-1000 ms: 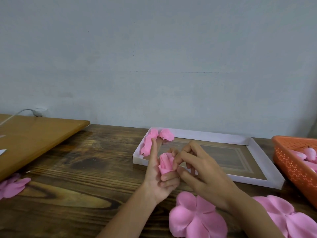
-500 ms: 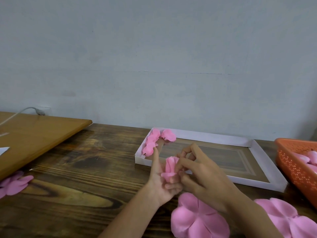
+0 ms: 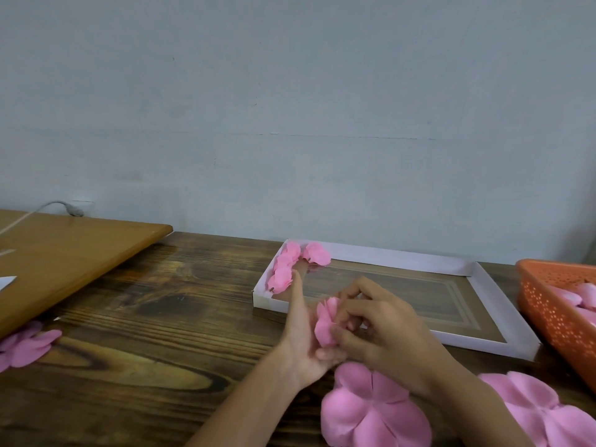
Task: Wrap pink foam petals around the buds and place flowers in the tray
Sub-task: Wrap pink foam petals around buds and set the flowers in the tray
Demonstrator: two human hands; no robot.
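Grey wall [image 3: 290,108], dark wooden table [image 3: 145,350]

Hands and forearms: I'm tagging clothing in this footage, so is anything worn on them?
Nothing shows. The left hand and right hand are bare: no gloves, no rings visible. The left forearm and right forearm run bare to the picture's lower edge: no sleeves, watch, bracelet or markings.

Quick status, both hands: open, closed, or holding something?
Left hand: lower fingers curled round the pink foam flower, index finger straight up.
Right hand: fingers pinch the same flower.
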